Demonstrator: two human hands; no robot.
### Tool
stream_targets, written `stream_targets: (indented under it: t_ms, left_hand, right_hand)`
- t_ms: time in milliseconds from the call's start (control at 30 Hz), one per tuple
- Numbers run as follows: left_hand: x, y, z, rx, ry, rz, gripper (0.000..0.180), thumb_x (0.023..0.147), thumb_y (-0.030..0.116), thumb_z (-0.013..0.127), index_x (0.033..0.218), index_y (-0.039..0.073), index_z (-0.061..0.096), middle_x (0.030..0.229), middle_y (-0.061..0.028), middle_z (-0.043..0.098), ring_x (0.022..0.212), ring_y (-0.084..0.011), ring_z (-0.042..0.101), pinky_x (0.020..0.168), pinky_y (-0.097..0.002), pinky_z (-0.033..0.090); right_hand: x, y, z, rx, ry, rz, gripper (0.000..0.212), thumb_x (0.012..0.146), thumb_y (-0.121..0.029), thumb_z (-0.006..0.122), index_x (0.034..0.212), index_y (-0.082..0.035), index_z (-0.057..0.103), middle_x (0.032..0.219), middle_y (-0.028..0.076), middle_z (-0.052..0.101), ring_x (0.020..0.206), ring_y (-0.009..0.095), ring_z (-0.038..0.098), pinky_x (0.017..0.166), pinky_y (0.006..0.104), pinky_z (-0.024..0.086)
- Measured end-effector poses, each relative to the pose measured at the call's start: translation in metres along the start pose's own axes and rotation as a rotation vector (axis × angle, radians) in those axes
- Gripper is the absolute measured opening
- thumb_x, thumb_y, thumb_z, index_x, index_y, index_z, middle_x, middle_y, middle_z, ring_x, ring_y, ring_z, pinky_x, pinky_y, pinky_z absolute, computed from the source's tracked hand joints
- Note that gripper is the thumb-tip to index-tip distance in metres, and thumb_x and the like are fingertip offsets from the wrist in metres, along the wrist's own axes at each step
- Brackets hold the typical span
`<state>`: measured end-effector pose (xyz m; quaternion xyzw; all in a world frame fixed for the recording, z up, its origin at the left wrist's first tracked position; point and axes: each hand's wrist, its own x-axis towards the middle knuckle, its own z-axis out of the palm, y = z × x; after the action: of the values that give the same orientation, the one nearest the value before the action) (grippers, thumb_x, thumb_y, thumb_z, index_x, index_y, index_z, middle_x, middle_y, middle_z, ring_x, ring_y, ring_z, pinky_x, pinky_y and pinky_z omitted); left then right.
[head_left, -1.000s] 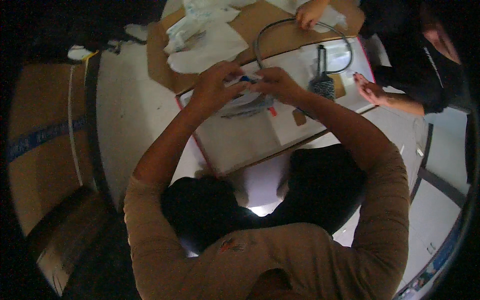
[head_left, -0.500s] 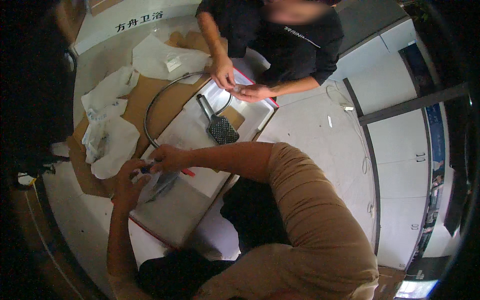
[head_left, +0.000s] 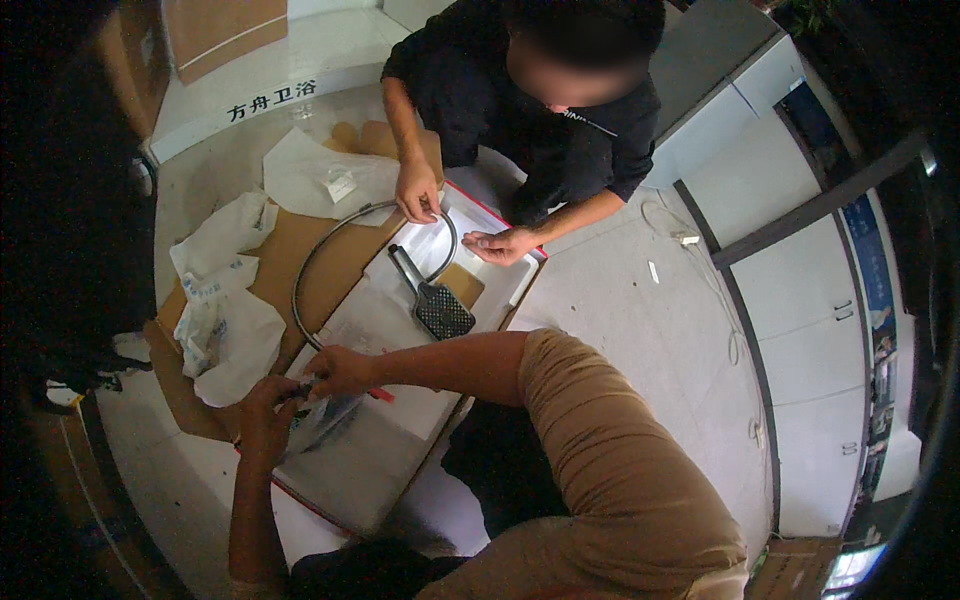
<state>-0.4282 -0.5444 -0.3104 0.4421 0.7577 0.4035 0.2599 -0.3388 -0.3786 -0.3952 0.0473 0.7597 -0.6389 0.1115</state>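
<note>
My right hand is closed round the near end of a grey metal shower hose. Close beside it on the left, my left hand pinches a small dark piece at that end; the fingers cover most of it. From my hands the hose curves away in a wide loop. Its far part passes by the hand of a co-worker, whose other hand is held out, palm up. Inside the loop's far end, a dark square shower head with a handle lies face up on the open box.
A flattened brown cardboard sheet lies on the left with crumpled white wrapping on it. Clear plastic sits below my hands, near a red strip. A white cable runs along the floor by the cabinets.
The co-worker's hands have come apart, one now at the hose and the other turned up. The whole view has shifted downward. My hands stay together at the hose end.
</note>
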Motion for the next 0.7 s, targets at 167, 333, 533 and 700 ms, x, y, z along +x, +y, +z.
stream_targets:
  t_ms: [167,333,533,700]
  left_hand:
    - [0.003,-0.02,0.004,-0.151,-0.041,0.208,0.024,0.067,-0.009,0.062,0.088,0.002,0.058,0.089,-0.0116,0.058,0.083,-0.0225,0.058,0.072,-0.0313,0.047]
    - [-0.01,-0.004,-0.007,0.098,0.112,0.011,0.014,0.076,0.004,0.061,0.089,0.002,0.058,0.082,-0.0107,0.059,0.076,-0.021,0.058,0.068,-0.0311,0.047]
    - [-0.001,0.003,-0.001,0.281,-0.022,-0.195,0.018,0.081,0.016,0.06,0.091,0.001,0.058,0.077,-0.0111,0.061,0.066,-0.0185,0.058,0.062,-0.0299,0.047]
    - [-0.006,-0.007,-0.001,0.083,0.022,-0.122,0.021,0.077,0.008,0.062,0.097,0.002,0.058,0.087,-0.0128,0.061,0.077,-0.0217,0.061,0.07,-0.0307,0.048]
  right_hand:
    - [0.004,0.005,-0.001,-0.24,0.053,-0.292,0.027,0.072,-0.023,0.067,0.089,-0.004,0.062,0.068,0.008,0.058,0.059,0.015,0.051,0.055,0.0321,0.043]
    - [-0.001,-0.029,-0.001,-0.12,0.031,-0.028,0.03,0.072,-0.026,0.068,0.089,-0.003,0.061,0.068,0.01,0.058,0.06,0.016,0.052,0.057,0.0323,0.043]
    - [-0.006,-0.015,-0.001,-0.077,0.062,-0.108,0.025,0.074,-0.019,0.066,0.091,-0.002,0.061,0.066,0.007,0.057,0.059,0.013,0.05,0.056,0.0304,0.043]
    - [-0.004,-0.014,-0.001,-0.028,0.032,-0.059,0.023,0.073,-0.018,0.066,0.089,-0.002,0.062,0.064,0.006,0.056,0.058,0.013,0.05,0.055,0.0302,0.042]
